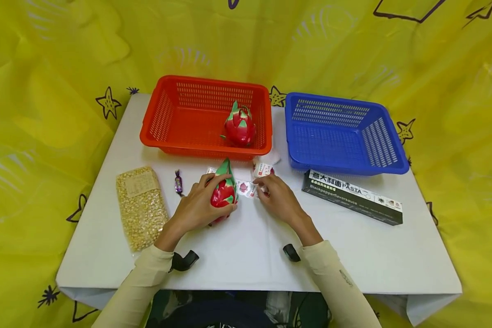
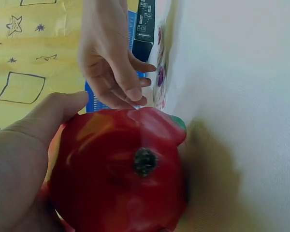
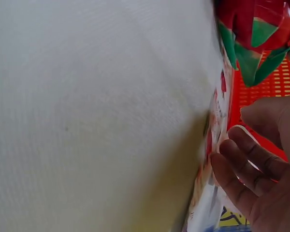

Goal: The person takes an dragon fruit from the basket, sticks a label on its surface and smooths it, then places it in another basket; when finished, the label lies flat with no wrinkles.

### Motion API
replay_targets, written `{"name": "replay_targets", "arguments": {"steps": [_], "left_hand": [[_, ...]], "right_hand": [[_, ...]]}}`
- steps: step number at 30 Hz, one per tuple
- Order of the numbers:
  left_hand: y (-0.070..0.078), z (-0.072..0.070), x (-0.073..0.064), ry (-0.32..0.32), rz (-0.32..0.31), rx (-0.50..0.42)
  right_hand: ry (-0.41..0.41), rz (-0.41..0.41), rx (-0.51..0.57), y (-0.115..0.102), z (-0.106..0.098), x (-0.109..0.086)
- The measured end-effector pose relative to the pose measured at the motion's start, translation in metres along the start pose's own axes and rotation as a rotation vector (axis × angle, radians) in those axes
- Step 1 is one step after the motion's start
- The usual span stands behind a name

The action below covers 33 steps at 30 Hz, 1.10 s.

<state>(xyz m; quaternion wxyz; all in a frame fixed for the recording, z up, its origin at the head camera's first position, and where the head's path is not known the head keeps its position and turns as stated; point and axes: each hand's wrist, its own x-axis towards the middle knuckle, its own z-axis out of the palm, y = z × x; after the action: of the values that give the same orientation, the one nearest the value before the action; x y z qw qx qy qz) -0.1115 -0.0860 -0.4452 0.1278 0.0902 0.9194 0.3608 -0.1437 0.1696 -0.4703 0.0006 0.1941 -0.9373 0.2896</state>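
Observation:
My left hand grips a red plastic-looking dragon fruit with green leaf tips, fingers over its far side and thumb on the near side. Its round base with a dark spot faces the left wrist camera. A strip of printed stickers lies on the table just right of the fruit. Over the strip's right end hovers my right hand, its fingers loosely bent and the thumb apart from them. Nothing is plainly held there. A second dragon fruit sits in the red basket, right side.
At the back right stands a blue basket. Before it lies a black pasta box. A bag of yellow kernels and a small purple-wrapped candy lie on the left. A white roll with printed stickers touches the strip's far end.

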Motion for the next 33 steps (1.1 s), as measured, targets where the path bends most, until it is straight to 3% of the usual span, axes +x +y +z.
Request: {"name": "replay_targets", "arguments": {"steps": [11,20,28,33], "left_hand": [[-0.002,0.006,0.004,0.031,-0.016,-0.075],[-0.009,-0.003,-0.003,-0.017,0.023,-0.161],[-0.02,-0.019,-0.01,-0.073,0.144,-0.261],[-0.027,-0.027,-0.011,-0.139,0.198,-0.319]], "right_hand": [[-0.077,-0.022,-0.171,0.004,0.008,0.008],[0.028,-0.045,-0.231,0.004,0.014,0.002],[0.094,0.043,-0.103,0.005,0.006,-0.003],[0.216,0.01,0.007,0.002,-0.006,-0.004]]}}
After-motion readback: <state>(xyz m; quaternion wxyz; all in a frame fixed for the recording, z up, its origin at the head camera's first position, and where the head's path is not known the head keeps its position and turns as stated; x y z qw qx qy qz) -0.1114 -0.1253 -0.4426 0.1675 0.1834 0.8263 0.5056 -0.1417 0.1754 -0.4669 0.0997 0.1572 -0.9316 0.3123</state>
